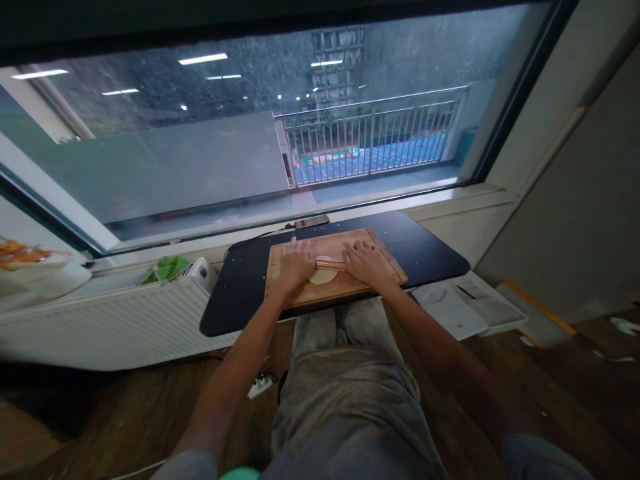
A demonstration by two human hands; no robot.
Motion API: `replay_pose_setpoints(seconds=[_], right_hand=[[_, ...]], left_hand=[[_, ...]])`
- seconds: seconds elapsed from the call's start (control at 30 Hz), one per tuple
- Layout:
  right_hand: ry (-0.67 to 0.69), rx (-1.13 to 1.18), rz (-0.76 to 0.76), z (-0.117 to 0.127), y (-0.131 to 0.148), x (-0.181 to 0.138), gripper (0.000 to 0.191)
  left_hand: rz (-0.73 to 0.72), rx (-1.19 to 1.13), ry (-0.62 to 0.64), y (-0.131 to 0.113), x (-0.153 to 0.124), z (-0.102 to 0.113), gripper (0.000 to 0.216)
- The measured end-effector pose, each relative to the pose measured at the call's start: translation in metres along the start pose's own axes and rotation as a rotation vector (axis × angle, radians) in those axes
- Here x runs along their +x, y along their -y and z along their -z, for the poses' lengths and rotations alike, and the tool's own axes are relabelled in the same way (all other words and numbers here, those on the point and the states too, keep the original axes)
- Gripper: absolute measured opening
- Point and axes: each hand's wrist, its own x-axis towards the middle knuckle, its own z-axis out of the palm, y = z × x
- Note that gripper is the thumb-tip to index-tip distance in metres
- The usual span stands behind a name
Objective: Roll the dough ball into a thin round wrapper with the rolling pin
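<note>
A wooden rolling pin lies crosswise over a pale, flattened round of dough. My left hand is closed over the pin's left end, and my right hand covers its right end. Between them only the middle of the pin shows. The dough sticks out on the near side of the pin, partly hidden by it and by my left hand. Beneath everything is a wooden cutting board, set on a black table with rounded corners.
A phone-like slab with a cable lies at the table's far edge, by the window. Small crumbs dot the tabletop. On the left stands a white radiator with a green cloth on it. An open white box sits at the right.
</note>
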Motion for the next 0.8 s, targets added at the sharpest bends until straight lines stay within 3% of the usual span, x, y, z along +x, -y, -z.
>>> replay_pose_setpoints(seconds=[0.37,0.7,0.8], right_hand=[[-0.033,0.025,0.054,-0.012,-0.025,0.029,0.050],[0.038,0.090,-0.185,-0.025,-0.034,0.068,0.047],[0.035,0.094,-0.179,-0.027,-0.036,0.073,0.047]], left_hand=[[0.135,-0.012,0.014,-0.006,0.019,-0.002,0.061],[0.171,-0.035,0.049,-0.007,0.031,-0.001,0.060],[0.178,-0.012,0.071,-0.008,0.036,0.002,0.059]])
